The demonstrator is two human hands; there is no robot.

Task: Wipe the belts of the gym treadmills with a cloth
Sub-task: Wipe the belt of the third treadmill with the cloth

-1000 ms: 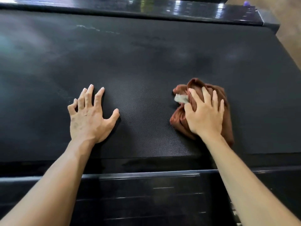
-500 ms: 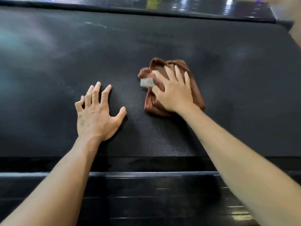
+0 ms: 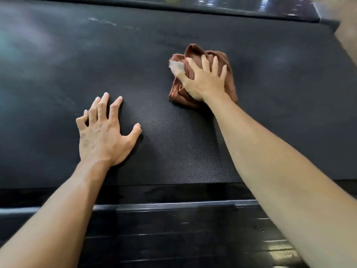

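A wide black textured treadmill belt [image 3: 270, 113] fills most of the head view. A bunched brown cloth [image 3: 195, 53] with a small grey tag lies on it right of centre. My right hand [image 3: 204, 82] presses down on the cloth with spread fingers, the thumb beside the tag. My left hand [image 3: 104, 136] rests on the bare belt to the lower left of the cloth, fingers spread and fingertips on the surface, holding nothing. Pale streaks mark the belt's far left part.
A glossy black side rail [image 3: 173, 206] runs along the near edge of the belt, with ribbed black plastic below it. Another shiny rail [image 3: 231, 6] borders the far edge. A strip of light floor [image 3: 347, 26] shows at the top right.
My right hand has pushed the cloth left and away from me across the belt. My left hand has stayed in about the same place on the belt.
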